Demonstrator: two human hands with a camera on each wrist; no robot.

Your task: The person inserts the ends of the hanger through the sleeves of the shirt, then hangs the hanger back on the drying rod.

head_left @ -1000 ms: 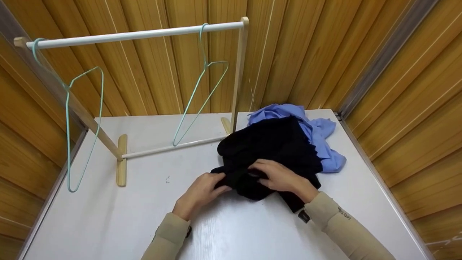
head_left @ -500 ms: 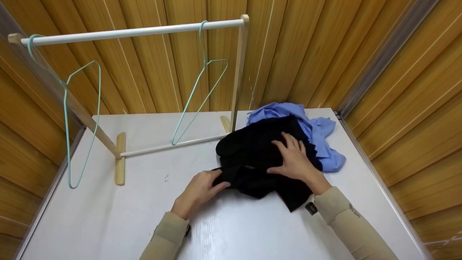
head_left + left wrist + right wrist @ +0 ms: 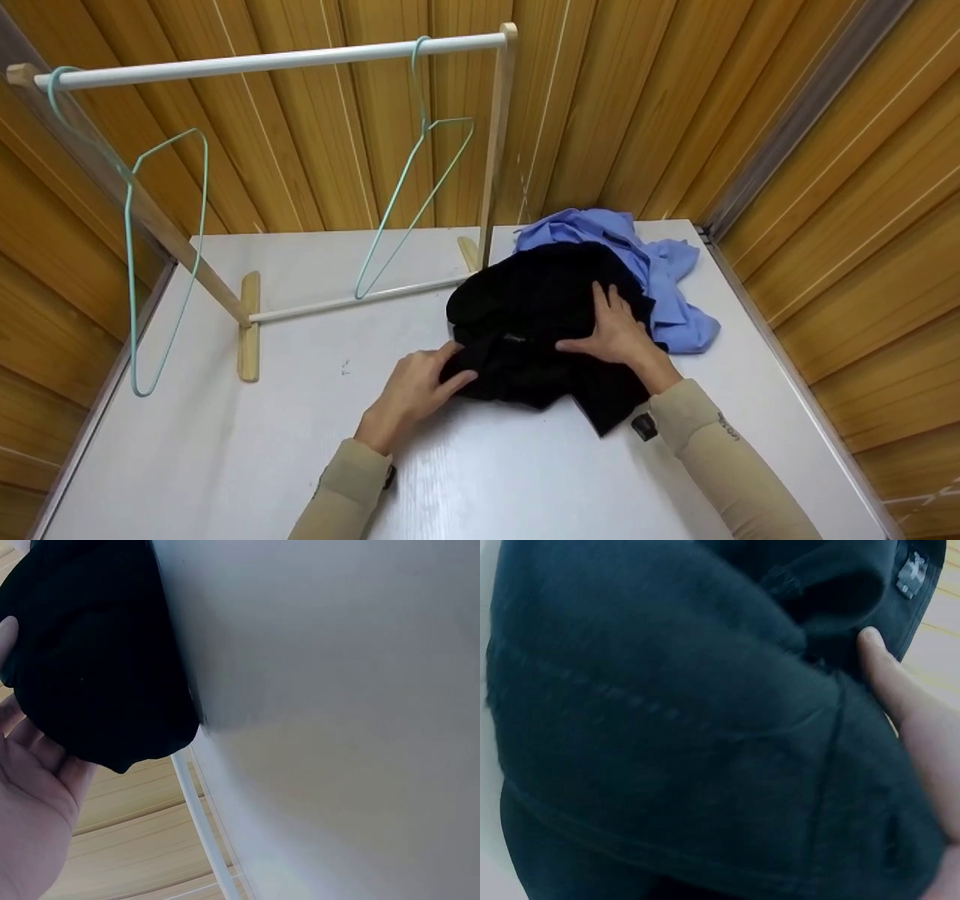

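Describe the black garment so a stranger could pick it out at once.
On the white table, right of the wooden clothes rack, two garments lie heaped. The black garment is the nearer one, under both hands, overlapping the light blue shirt behind it; it is the only dark thing there.

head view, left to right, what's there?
Left hanger → rack foot → right hanger → left hand → black garment → right hand → blue garment.
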